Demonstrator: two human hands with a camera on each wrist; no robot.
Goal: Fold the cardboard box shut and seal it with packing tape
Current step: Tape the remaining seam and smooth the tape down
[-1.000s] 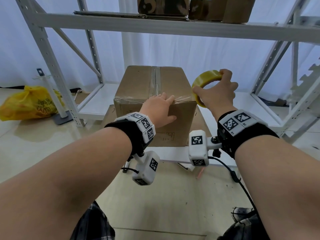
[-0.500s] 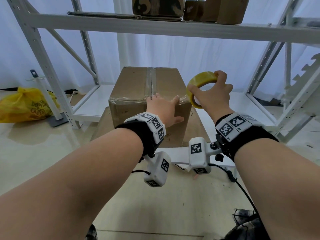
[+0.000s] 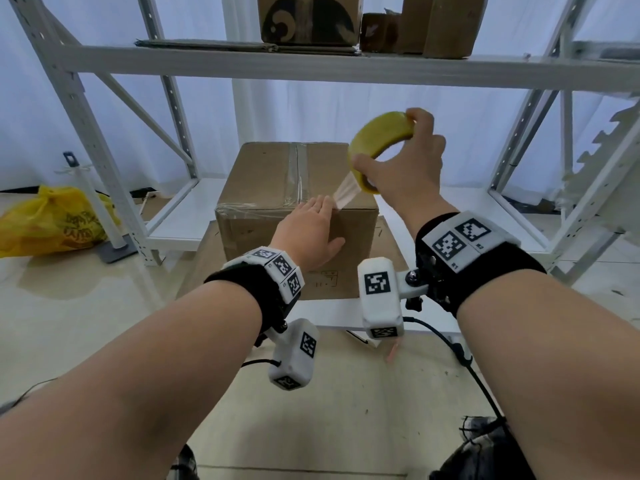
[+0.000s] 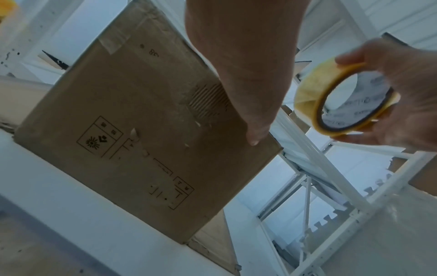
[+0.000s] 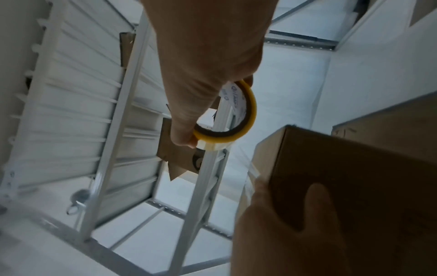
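Note:
A closed brown cardboard box [image 3: 273, 174] stands on the rack's low white shelf, with clear tape along its top seam and across its near top edge. My left hand [image 3: 311, 230] lies flat on the box's near right top edge, thumb down the front face [image 4: 141, 130], fingers straight. My right hand [image 3: 405, 164] grips a yellow roll of packing tape [image 3: 377, 140], raised above the box's right top corner. A clear strip of tape [image 3: 344, 194] stretches from the roll down to the left fingertips. The roll [image 4: 343, 100] also shows beside the box, and again [image 5: 236, 119] in the right wrist view.
A white metal rack [image 3: 311, 71] frames the box; its upper shelf carries several cardboard boxes [image 3: 308, 19]. A yellow plastic bag [image 3: 52, 220] lies on the floor at the left beside a white stand [image 3: 97, 206]. Flat cardboard [image 3: 204, 251] lies under the box.
My right hand has lifted the tape roll up and away from the box's right edge, pulling out a strip. The left hand has stayed pressed on the near top edge.

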